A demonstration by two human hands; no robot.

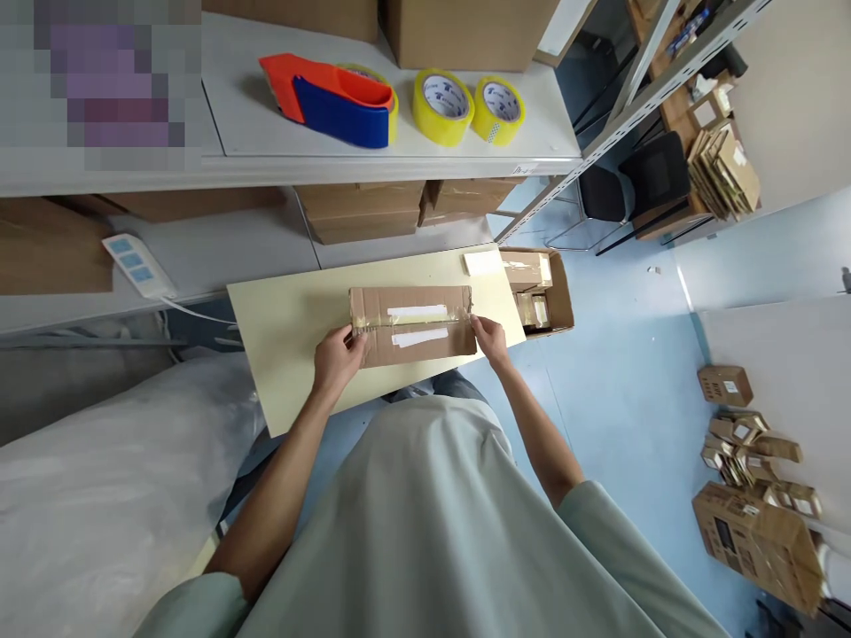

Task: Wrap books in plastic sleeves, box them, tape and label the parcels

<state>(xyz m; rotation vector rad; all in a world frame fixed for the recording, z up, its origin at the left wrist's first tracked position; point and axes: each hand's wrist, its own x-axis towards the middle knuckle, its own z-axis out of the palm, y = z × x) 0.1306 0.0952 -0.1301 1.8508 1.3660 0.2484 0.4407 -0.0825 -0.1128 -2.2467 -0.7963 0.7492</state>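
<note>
A long brown cardboard box (418, 350) lies on the pale yellow board (285, 354) in front of me. Clear tape runs along its middle, and two white strips show on its top. My left hand (339, 361) grips the box's left end, thumb on top and fingers at the edge. At the opposite end my right hand (490, 338) holds the right edge between thumb and fingers. The undersides of the fingers are hidden.
On the shelf above stand a red and blue tape dispenser (332, 97) and yellow tape rolls (443, 106). A white power strip (139, 266) lies at left. An open carton (562, 292) holds smaller boxes beside the board. A large plastic-wrapped bundle (120, 505) fills the lower left.
</note>
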